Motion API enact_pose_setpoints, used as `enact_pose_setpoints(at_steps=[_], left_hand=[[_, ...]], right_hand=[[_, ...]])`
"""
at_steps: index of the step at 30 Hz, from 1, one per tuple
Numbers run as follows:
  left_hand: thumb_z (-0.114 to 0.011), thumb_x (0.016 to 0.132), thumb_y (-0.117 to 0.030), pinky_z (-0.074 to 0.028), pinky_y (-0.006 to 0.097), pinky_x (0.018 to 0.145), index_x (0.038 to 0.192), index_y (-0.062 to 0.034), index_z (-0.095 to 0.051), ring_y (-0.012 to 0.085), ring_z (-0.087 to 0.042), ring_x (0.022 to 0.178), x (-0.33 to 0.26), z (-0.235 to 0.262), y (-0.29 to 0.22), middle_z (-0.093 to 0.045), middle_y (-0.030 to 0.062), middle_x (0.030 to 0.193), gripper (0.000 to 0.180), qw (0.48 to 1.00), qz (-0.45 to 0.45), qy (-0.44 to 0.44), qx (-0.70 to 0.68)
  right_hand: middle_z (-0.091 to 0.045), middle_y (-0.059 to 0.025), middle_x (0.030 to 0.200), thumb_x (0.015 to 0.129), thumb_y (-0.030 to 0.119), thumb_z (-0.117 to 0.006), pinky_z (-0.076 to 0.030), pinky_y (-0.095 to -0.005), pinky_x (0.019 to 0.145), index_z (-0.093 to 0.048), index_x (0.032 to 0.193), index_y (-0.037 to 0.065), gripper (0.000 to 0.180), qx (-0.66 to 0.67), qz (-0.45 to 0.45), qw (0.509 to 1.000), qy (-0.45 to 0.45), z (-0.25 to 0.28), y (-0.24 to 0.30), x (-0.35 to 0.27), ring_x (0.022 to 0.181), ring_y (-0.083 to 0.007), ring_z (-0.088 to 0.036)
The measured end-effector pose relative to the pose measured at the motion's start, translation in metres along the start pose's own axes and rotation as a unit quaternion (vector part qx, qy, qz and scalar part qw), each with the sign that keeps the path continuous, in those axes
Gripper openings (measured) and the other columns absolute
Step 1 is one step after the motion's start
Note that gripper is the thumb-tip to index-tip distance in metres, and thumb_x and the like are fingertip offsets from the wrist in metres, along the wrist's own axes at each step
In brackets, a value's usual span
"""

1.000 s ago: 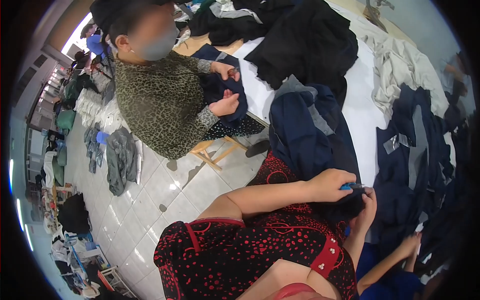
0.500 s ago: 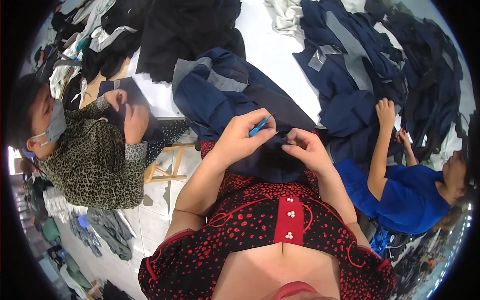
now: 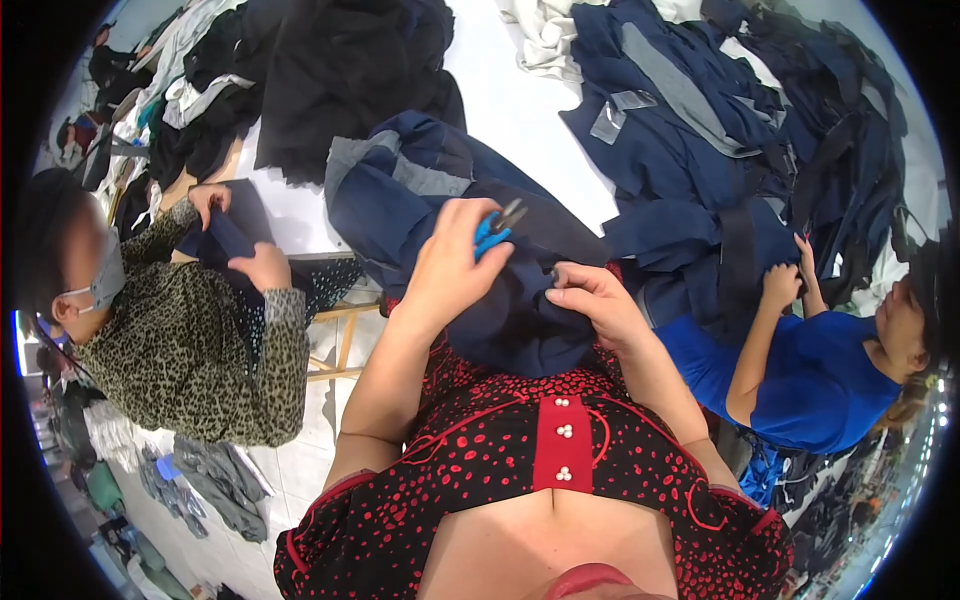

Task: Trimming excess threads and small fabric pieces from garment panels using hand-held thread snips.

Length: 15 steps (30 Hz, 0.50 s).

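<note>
Our left hand (image 3: pixel 448 260) has drawn back from our right hand (image 3: pixel 603 300) over the last half second, so the snips (image 3: pixel 490 234) have left the spot where the right fingers pinch and the gap between our hands is wider. Around us the room curves away over a pale tiled floor (image 3: pixel 312 470), its joints showing at our left, with a grey bundle (image 3: pixel 215 485) lying on it. White and smooth, the table (image 3: pixel 515 110) shows as a bare strip running away from us between the heaps. Its right side carries the navy heap (image 3: pixel 650 160), crossed by a grey panel (image 3: pixel 680 95); its left side carries the black heap (image 3: pixel 355 80). On our left sits a co-worker in leopard print (image 3: pixel 200 365), both hands on dark cloth; on our right, a co-worker in blue (image 3: pixel 820 385) has both hands at the navy heap. Between them, our navy garment (image 3: pixel 520 315) stretches from the table's near part onto our lap. Cream cloth (image 3: pixel 545 40) lies at the far side, and a wooden stool (image 3: pixel 345 345) stands low at our left. Our hands are apart above the garment: the right one clamped on its edge between thumb and fingers, the left closed around the blue-handled snips, blades pointing away from us
</note>
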State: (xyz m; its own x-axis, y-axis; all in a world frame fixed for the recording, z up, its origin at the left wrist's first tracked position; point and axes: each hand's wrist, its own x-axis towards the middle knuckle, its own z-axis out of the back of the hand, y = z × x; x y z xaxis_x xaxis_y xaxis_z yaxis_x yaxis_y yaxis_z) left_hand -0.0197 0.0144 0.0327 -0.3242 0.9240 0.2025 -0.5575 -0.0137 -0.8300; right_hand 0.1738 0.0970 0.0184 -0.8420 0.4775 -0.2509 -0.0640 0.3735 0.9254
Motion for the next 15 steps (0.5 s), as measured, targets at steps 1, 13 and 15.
enact_pose_setpoints(at_steps=[1,13,15], left_hand=[[-0.064,0.077,-0.01,-0.045,0.033,0.081,0.108,-0.0042,-0.052,0.0283,-0.056,0.094,-0.001,0.0,0.002,-0.053,0.0123,0.103,0.034,0.999,0.001,-0.037,0.009],[-0.065,0.079,-0.013,-0.047,0.033,0.07,0.111,-0.0051,-0.046,0.0281,-0.061,0.078,-0.03,-0.011,-0.026,-0.059,0.0128,0.086,0.037,0.988,0.018,0.138,-0.074],[-0.065,0.079,-0.013,-0.047,0.033,0.07,0.11,-0.0051,-0.047,0.0279,-0.061,0.078,-0.031,-0.012,-0.025,-0.059,0.0127,0.086,0.037,0.988,0.016,0.135,-0.067]], right_hand=[[-0.052,0.0019,0.084,0.083,0.01,-0.062,-0.034,-0.0199,0.067,-0.055,0.072,0.003,0.014,0.013,0.033,0.998,-0.049,0.0,-0.006,0.003,0.079,-0.0037,-0.045],[-0.057,-0.0047,0.091,0.083,0.002,-0.057,-0.04,-0.0204,0.077,-0.054,0.08,-0.003,0.006,-0.035,0.137,0.983,-0.121,0.004,-0.011,0.006,0.085,-0.009,-0.052],[-0.053,-0.0022,0.086,0.083,0.003,-0.058,-0.039,-0.0201,0.073,-0.054,0.08,-0.003,0.008,-0.017,0.128,0.981,-0.142,0.003,-0.01,0.005,0.081,-0.0069,-0.05]])
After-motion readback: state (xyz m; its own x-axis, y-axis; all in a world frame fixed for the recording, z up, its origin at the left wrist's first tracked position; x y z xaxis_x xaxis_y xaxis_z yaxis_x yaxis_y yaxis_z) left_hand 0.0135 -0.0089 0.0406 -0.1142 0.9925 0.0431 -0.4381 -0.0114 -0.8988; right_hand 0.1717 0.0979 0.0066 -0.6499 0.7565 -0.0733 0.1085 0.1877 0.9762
